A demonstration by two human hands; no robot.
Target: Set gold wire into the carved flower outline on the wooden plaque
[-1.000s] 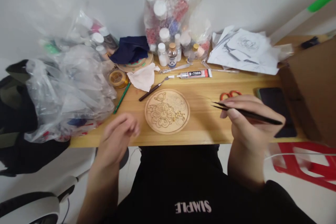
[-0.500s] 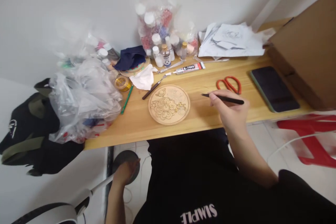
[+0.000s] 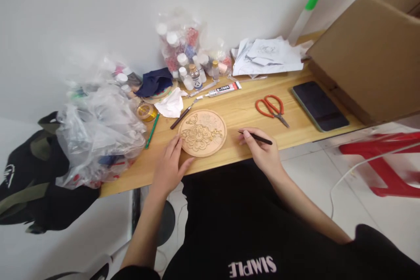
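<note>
A round wooden board lies on the table, with gold wire outlines of a flower and leaves on its face. My left hand rests at the board's left edge, fingers stretched out and thumb apart, the fingertips touching or close to the rim. To the right of the board, my right hand is closed around slim black tweezers, held like a pen with the tip toward the board. Orange-handled pliers lie beyond my right hand.
Behind the board are a B-7000 glue tube, a dark-handled tool, white tissue and small bottles. Left: plastic bags and a green pencil. Right: a phone, papers and a cardboard box.
My left hand has come up from below the table to the board's left edge. My right hand has moved closer to the board with the tweezers. The camera view has shifted.
</note>
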